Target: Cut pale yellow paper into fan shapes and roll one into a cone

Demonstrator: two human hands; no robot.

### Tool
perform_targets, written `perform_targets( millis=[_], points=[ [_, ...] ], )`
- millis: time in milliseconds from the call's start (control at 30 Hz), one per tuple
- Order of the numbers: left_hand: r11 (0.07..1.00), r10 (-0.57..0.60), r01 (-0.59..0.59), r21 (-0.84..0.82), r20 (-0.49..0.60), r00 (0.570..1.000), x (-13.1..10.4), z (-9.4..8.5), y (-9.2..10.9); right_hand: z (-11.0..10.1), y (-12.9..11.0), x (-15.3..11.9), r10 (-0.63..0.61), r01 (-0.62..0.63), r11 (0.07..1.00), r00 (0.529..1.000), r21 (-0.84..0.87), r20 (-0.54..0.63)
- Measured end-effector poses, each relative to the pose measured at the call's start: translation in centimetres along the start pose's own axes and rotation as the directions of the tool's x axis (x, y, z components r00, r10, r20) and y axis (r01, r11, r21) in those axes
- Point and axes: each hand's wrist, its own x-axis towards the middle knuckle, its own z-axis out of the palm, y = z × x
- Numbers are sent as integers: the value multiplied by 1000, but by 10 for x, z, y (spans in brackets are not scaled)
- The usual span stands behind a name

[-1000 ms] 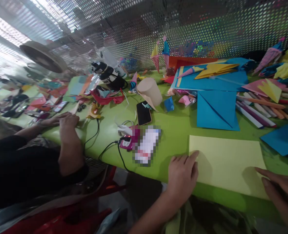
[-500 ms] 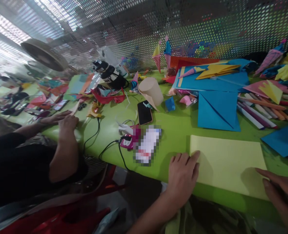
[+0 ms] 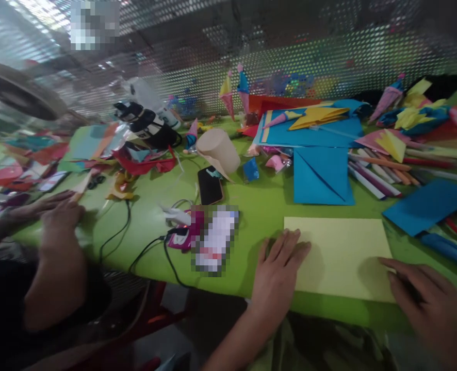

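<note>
A pale yellow sheet of paper (image 3: 340,252) lies flat near the front edge of the green table. My left hand (image 3: 277,275) rests on its left edge, fingers stretched out over the paper. At the right edge, my right hand (image 3: 433,296) has its index fingertip on the sheet and its thumb apart, just below; its other fingers are partly hidden. Behind the sheet lies a blue folded paper (image 3: 321,175) with a diagonal seam. Another blue sheet (image 3: 429,206) is to the right, close to rolled paper sticks (image 3: 383,170).
Left of my hands are a phone with a blurred screen (image 3: 216,239), a magenta power bank (image 3: 182,239) with cables, a black phone (image 3: 210,188) and a paper roll (image 3: 218,149). A black bottle (image 3: 147,123) stands farther back. A co-worker's hands (image 3: 60,211) are at far left.
The view has swung right, so the table's things sit farther left. My left fingers lie straighter on the paper's left edge; my right hand remains at its right edge.
</note>
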Motion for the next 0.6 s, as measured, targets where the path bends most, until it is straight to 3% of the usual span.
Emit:
perform_targets(
  millis=[267, 400, 600],
  points=[
    [999, 44, -44, -1, 38, 998, 3, 0, -4, -6, -11, 4, -51, 53, 994, 999, -97, 15],
    [999, 40, -40, -13, 41, 998, 3, -1, -2, -6, -14, 7, -112, 131, 977, 987, -169, 117],
    [998, 53, -51, -24, 65, 996, 3, -3, -2, -6, -17, 9, -67, 100, 977, 982, -190, 174]
  ],
)
